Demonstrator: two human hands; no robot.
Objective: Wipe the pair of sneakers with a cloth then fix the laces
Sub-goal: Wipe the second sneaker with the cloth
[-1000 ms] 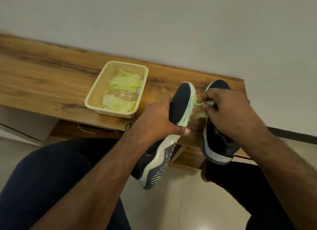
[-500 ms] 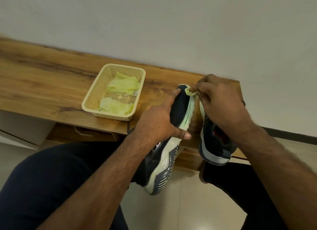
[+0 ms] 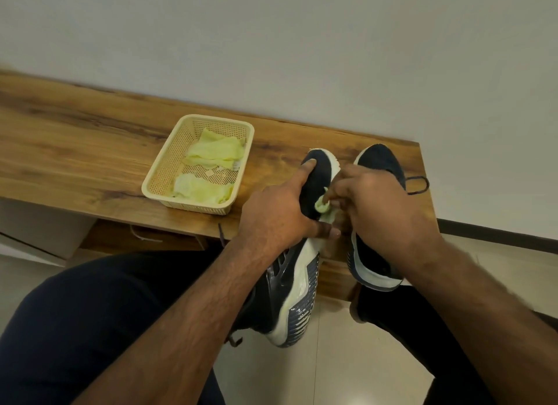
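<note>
Left hand [image 3: 280, 214] grips one sneaker [image 3: 305, 253] tipped on its side at the table [image 3: 90, 151] edge, right hand [image 3: 374, 205] pinches a green cloth [image 3: 324, 208] against it. Second sneaker [image 3: 377, 217] sits just right; basket [image 3: 157, 175] further left.

You see a matt dark fabric sneaker [image 3: 317, 181] with a glossy ribbed rubber sole [image 3: 297, 317], a soft crumpled green cloth [image 3: 324, 209], a perforated cream plastic basket [image 3: 157, 175] holding similar cloths [image 3: 216, 152], and a grainy, satin-finished wooden table [image 3: 75, 151].
</note>
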